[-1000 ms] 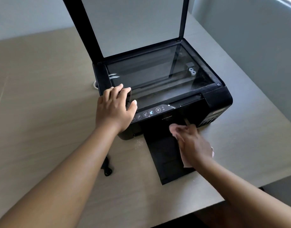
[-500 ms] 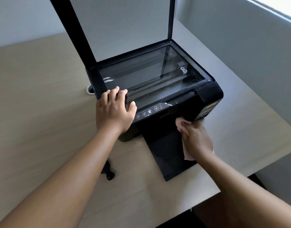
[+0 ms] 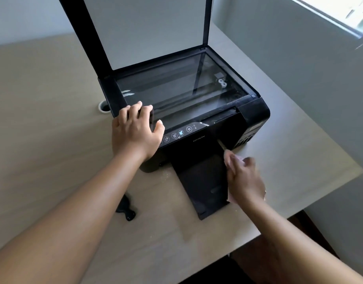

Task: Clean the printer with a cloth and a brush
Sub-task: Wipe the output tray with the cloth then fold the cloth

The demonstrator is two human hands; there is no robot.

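Head view shows your left hand (image 3: 135, 134) lying flat, palm down, on the front left corner of the black printer (image 3: 197, 119), its fingers (image 3: 139, 108) spread and released, gripping nothing, their tips reaching the edge of the smooth scanner glass (image 3: 176, 91). Just right of your thumb runs the glossy control panel (image 3: 180, 134) with its round icons. The scanner lid (image 3: 147, 31) stands raised behind, pale inside with a black frame.

Your right hand (image 3: 245, 179) is curled around a thin pink cloth (image 3: 230, 158) (soft and crumpled, poking out past the knuckles and below the palm), pressed against the right edge of the matte black output tray (image 3: 201, 185) that slopes out onto the desk (image 3: 53, 119). This hand is blurred.

Under your left forearm, well apart from both hands, a small black brush (image 3: 126, 210) lies on the pale wood-grain desk. A round white-rimmed cable hole (image 3: 103, 107) sits just left of your left fingers.
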